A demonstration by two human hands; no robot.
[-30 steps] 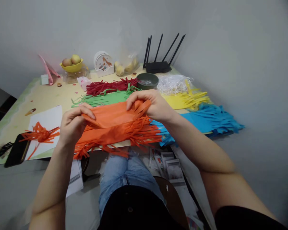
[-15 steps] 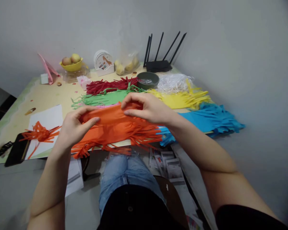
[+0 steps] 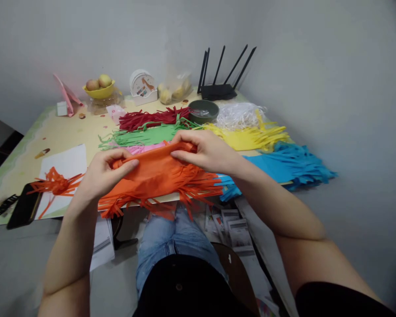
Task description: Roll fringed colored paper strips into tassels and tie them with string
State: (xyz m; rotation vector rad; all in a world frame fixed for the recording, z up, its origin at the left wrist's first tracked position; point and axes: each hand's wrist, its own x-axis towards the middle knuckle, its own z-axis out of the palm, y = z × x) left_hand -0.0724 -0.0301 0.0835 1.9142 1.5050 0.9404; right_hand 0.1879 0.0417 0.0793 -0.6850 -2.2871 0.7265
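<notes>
An orange fringed sheet (image 3: 155, 164) is stretched between my two hands above the table's front edge. My left hand (image 3: 109, 169) pinches its left end between thumb and fingers. At the other end my right hand (image 3: 199, 149) grips the upper edge, thumb toward me. Beneath it lies more orange fringed material, its strips hanging over the edge. A bunched knot of orange strips (image 3: 56, 182) rests to the left on white paper (image 3: 64, 156) and a black phone (image 3: 25, 204).
Fringed sheets in green (image 3: 152, 134), dark red (image 3: 152, 118), yellow (image 3: 244, 138) and blue (image 3: 277, 165) lie around. Behind them stand a dark bowl (image 3: 203, 111), white shredded strips (image 3: 239, 115), a router (image 3: 218, 91), a yellow fruit bowl (image 3: 99, 92) and a pink stand (image 3: 66, 94).
The orange sheet has turned so its face hangs flatter and more fully toward me between my hands. Both hands keep their hold and have barely shifted.
</notes>
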